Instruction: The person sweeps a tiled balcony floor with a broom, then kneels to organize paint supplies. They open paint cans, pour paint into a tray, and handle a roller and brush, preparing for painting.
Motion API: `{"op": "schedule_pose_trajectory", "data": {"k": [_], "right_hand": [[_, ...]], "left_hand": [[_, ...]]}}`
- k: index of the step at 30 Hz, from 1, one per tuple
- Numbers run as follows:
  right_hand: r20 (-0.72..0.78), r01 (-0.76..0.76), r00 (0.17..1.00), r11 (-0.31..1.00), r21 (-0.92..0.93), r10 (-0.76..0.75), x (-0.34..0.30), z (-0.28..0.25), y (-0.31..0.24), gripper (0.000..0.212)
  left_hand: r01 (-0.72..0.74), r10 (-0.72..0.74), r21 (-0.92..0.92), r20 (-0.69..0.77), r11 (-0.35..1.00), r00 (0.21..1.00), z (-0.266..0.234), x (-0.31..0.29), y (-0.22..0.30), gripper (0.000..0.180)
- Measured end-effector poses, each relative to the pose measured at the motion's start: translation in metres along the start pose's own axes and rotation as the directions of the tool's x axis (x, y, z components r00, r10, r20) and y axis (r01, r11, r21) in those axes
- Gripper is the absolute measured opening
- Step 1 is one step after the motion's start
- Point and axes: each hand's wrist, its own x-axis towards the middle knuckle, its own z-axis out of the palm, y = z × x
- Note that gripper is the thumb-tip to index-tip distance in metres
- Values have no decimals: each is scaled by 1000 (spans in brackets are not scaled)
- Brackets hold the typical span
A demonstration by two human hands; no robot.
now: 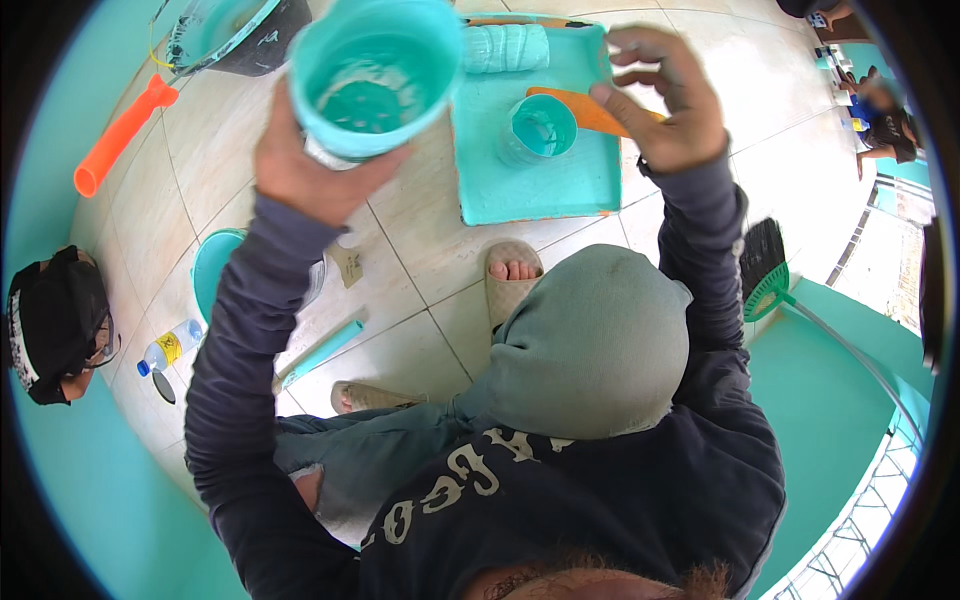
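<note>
My left hand (pixel 305 180) is wrapped round the underside and side of a paint tub (pixel 440 60), raised at the upper middle and tilted so its turquoise-coated inside shows. My right hand (pixel 675 105) is raised with its fingers apart and nothing held, over the right edge of a paint tray (pixel 490 190). In the tray, a small paint-covered cup (pixel 543 125) stands beside an orange handle (pixel 590 110). A turquoise-coated paint roller (pixel 507 48) lies along the tray's far side.
A dark bucket (pixel 275 45) with turquoise paint stands at the far left, near an orange handle (pixel 125 135). Behind my left arm are another turquoise container (pixel 212 265), a bottle (pixel 172 347) and a turquoise stick (pixel 325 352). A broom (pixel 768 275) and a person (pixel 885 125) are at right.
</note>
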Motion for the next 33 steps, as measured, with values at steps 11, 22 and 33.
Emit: {"op": "schedule_pose_trajectory", "data": {"k": [11, 22, 33], "right_hand": [[-57, -389, 920, 921, 5, 389, -90, 134, 116, 89], [416, 104, 862, 905, 411, -289, 66, 205, -97, 82], [819, 99, 559, 992, 83, -125, 41, 375, -185, 86]], "left_hand": [[138, -284, 649, 126, 749, 951, -181, -142, -41, 51], [416, -256, 527, -351, 741, 900, -227, -246, -70, 55], [635, -313, 253, -703, 730, 639, -239, -282, -79, 73]]}}
